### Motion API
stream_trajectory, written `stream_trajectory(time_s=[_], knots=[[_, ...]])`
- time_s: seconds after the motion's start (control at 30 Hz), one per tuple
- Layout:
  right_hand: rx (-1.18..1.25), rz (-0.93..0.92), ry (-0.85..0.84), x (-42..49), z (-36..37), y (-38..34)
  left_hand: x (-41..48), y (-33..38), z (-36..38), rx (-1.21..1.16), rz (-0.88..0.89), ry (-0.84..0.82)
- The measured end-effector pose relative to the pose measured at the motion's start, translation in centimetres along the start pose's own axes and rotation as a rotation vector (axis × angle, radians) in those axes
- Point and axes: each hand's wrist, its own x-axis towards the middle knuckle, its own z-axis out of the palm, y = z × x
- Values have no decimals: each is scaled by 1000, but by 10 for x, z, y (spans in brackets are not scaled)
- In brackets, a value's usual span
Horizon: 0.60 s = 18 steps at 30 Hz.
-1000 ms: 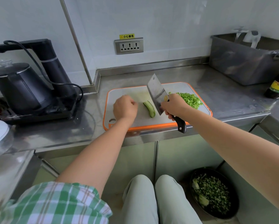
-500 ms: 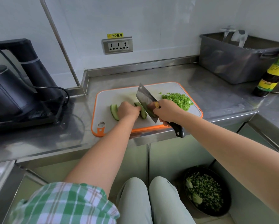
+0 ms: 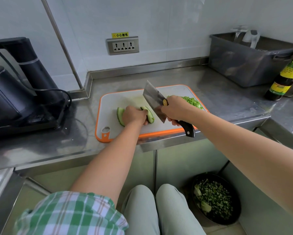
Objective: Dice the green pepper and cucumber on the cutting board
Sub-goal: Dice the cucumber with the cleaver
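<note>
Kitchen floor lies nearest, with a black bowl (image 3: pixel 236 199) of chopped green scraps beside the person's knees. Above it runs the steel counter (image 3: pixel 40 146), and at its near edge sits the orange-rimmed cutting board (image 3: pixel 111 102).

On the board's near left, the left hand (image 3: pixel 133 115) curls its fingers over a curved cucumber piece (image 3: pixel 150 115) and pins it down. A second cucumber piece (image 3: pixel 120 116) lies just left of that hand. Just to the right, the right hand (image 3: pixel 174 109) is wrapped tight round the handle of a cleaver (image 3: pixel 153 99), its blade tilted with the tip raised, close beside the held piece.

Farther right on the board is a heap of diced green pepper (image 3: pixel 191 100), so the pepper looks done and the cucumber is the step in hand. The next move likely calls for bringing the blade down through the held piece, with the left fingertips tucked back from the edge.

Beyond, a black kettle (image 3: pixel 3 95) stands far left, a wall socket (image 3: pixel 122 45) is behind, and a grey tub (image 3: pixel 244 68) and sauce bottle (image 3: pixel 284 77) stand far right.
</note>
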Motion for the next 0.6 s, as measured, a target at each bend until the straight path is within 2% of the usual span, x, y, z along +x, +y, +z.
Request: stream_trajectory(time_s=[0.2, 0.3, 0.37, 0.47, 0.53, 0.6], knots=[[270, 33, 39, 1, 1, 16, -4, 9, 1, 177, 73, -18], [380, 29, 67, 0, -3, 28, -6, 17, 2, 225, 54, -42], [436, 22, 76, -1, -7, 33, -5, 22, 2, 150, -10, -74], [559, 26, 87, -3, -12, 41, -7, 30, 10, -134, -106, -131], [657, 37, 91, -1, -13, 45, -10, 33, 18, -336, -139, -118], [740, 46, 89, 1, -14, 50, -14, 36, 28, -438, -135, -105]])
